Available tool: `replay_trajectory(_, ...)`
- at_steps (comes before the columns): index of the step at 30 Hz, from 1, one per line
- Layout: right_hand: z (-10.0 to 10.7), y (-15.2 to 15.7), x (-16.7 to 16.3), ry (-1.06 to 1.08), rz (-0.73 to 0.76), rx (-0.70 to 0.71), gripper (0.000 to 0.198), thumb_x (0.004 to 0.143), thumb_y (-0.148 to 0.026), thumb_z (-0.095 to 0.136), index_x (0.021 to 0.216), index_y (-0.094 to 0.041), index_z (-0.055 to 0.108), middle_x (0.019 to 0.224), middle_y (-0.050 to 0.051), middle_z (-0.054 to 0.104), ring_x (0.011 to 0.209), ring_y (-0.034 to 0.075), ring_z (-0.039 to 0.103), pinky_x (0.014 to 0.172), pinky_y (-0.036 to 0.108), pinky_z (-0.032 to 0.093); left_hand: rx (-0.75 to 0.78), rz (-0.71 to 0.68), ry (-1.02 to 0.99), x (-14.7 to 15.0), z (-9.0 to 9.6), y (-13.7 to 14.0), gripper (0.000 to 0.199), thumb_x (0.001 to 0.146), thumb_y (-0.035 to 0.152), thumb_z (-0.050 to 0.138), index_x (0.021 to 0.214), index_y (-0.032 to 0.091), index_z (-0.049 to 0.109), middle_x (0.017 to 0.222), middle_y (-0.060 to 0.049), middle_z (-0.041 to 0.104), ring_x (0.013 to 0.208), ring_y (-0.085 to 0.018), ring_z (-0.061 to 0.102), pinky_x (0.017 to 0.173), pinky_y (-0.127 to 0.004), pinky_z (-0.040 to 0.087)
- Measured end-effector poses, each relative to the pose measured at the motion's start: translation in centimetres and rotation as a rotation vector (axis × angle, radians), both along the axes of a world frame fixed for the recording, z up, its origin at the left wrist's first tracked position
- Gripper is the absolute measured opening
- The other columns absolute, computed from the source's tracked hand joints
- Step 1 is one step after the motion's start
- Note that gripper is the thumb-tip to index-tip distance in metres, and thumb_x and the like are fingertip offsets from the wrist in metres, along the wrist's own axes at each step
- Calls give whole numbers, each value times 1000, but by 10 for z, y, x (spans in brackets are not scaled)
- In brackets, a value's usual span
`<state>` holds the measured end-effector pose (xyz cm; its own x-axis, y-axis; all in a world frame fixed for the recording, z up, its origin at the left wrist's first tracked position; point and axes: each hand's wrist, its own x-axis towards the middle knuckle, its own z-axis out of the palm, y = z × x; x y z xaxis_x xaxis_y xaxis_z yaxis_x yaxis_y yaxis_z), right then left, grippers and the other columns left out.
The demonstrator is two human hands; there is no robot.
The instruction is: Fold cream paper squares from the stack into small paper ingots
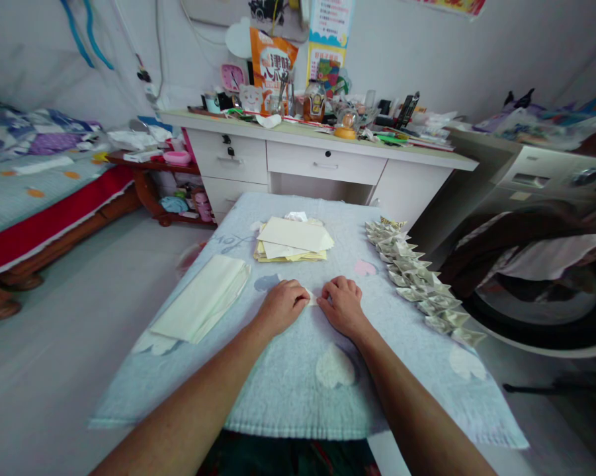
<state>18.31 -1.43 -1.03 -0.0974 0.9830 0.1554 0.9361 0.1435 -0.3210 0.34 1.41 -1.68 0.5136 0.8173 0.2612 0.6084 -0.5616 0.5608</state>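
Both hands meet over the middle of a table spread with a pale blue cloth (288, 396). Between them a small white folded paper (313, 299) shows, mostly covered by the fingers. My left hand (284, 305) pinches its left end, and my right hand (340, 303) pinches the right end. Just beyond lies a stack of cream and yellow paper sheets (294, 235). To the left rests a thick folded bundle of pale paper (201, 297). Along the right edge runs a row of folded paper pieces with pointed tips (417, 274).
Behind the table stands a white desk (327, 164) crowded with jars, a pink clock (232, 77) and an orange bag (272, 66). A washing machine (540, 172) with dark cloth in its doorway is at the right. A bed (40, 178) is on the left.
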Motion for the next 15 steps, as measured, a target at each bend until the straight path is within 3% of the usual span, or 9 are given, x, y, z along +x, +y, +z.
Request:
replay_trajectory(7,0,-1,-6,-35,-17,23,9,84,-31,58,88,-24,61,100,6,53,97,23,43,86,38,29,6,38,11,1,-1,0,14,82,17,56,78,20,69,80,-2,65,83,-18,58,82,-31,41)
replay_trajectory(15,3,-3,-14,-32,101,47,12,87,-33,55,90,-23,60,105,6,52,100,22,41,90,37,28,-16,46,53,1,1,-2,14,83,19,55,81,21,69,83,-3,64,85,-18,55,84,-32,39)
